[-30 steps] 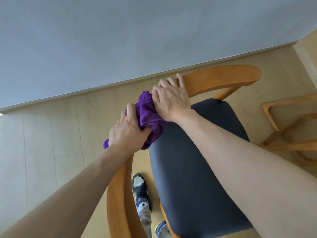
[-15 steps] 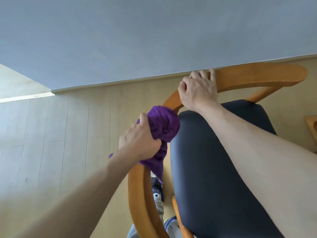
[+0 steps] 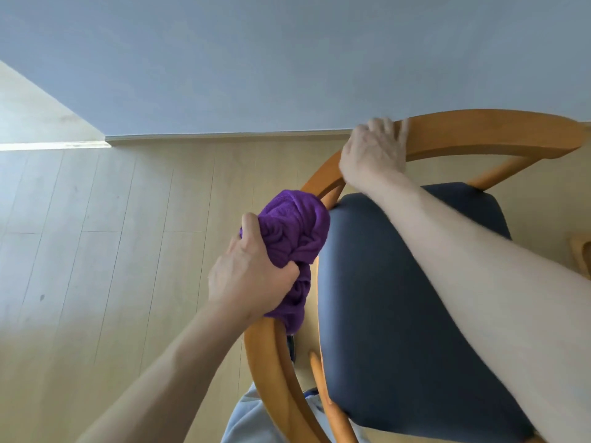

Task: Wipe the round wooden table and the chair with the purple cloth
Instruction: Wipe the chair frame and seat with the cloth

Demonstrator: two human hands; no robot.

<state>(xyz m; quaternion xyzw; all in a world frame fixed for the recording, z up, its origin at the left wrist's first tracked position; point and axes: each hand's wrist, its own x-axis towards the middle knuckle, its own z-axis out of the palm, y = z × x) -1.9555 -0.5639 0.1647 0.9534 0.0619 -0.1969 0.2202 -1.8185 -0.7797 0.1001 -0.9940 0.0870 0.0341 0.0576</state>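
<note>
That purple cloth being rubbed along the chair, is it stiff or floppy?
Probably floppy: the purple cloth bunches into soft folds in the left hand, and its tail hangs limp past the chair's wooden rail. Likely light too, since one hand manages it.

Purple cloth (image 3: 292, 233) on chair (image 3: 396, 302) rail

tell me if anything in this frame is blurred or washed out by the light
Head view: the right hand on the chair's wooden rail is motion-smeared at the fingers; the left hand and purple cloth are sharper; daylight washes out the floor at far left; the wide lens bends the edges.
</note>
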